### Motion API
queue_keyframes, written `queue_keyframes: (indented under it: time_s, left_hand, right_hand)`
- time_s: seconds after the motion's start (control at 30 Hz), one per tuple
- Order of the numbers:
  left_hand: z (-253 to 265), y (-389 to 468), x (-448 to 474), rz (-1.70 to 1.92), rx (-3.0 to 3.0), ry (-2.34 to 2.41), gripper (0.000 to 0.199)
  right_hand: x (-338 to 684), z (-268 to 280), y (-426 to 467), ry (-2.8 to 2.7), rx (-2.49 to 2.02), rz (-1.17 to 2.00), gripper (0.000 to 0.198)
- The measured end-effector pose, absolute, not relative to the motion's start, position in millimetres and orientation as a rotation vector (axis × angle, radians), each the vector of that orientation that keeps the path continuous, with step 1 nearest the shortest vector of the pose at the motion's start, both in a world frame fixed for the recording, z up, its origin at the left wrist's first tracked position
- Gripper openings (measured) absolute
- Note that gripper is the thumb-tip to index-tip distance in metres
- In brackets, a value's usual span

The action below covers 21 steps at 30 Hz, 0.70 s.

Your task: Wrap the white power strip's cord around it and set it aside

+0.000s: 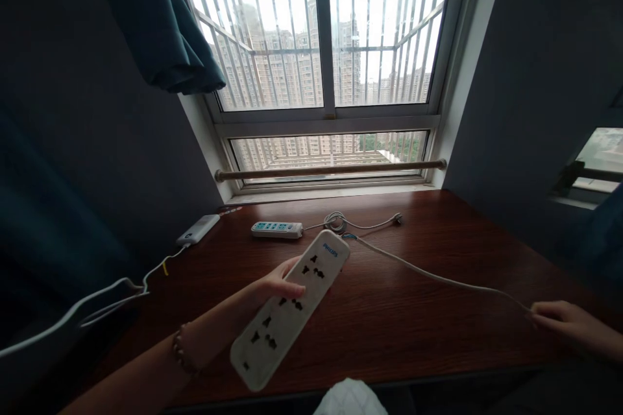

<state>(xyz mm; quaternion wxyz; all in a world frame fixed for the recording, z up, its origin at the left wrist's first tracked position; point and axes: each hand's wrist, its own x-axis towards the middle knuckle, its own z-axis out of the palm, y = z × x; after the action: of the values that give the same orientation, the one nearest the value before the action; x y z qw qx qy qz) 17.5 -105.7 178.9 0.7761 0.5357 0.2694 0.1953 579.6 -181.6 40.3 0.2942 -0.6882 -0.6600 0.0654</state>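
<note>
My left hand (285,283) is closed round a white power strip (316,279) with a blue PHILIPS label, held tilted above the brown table. Its thumb lies across the socket face, and the fingers underneath are mostly hidden. From the strip's top end a white cord (428,274) runs to the right. Far out at the right, my right hand (559,321) pinches that cord between thumb and fingers. Behind the held strip lies a smaller white power strip (276,229) with blue-green sockets; its coiled cord (335,222) ends in a plug (397,218).
On the table's (413,331) left edge lies a white box-like device (198,229) with a white cable (73,318) trailing off left. A barred window (326,32) with a horizontal rod (331,170) stands behind. A teal curtain (165,32) hangs at upper left.
</note>
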Motion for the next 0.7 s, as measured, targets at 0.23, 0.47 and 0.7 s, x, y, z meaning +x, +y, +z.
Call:
queue_keyframes:
  time_s: [0.23,0.47,0.7]
  left_hand:
    - [206.3,-121.8,44.9,0.482,1.103,0.522,0.048]
    - [212.1,-121.4,41.6,0.578,1.02,0.502,0.051]
    - [218.5,-118.5,22.8,0.759,1.04,0.669,0.043]
  right_hand:
    - [500.5,15.7,-156.3,-1.772,-1.898,-0.032,0.015]
    - [362.8,30.3,-141.8,-1.724,-1.295,-0.489,0.025]
    - [314.8,84.9,-153.0,-2.147,-0.984,-0.594,0.029]
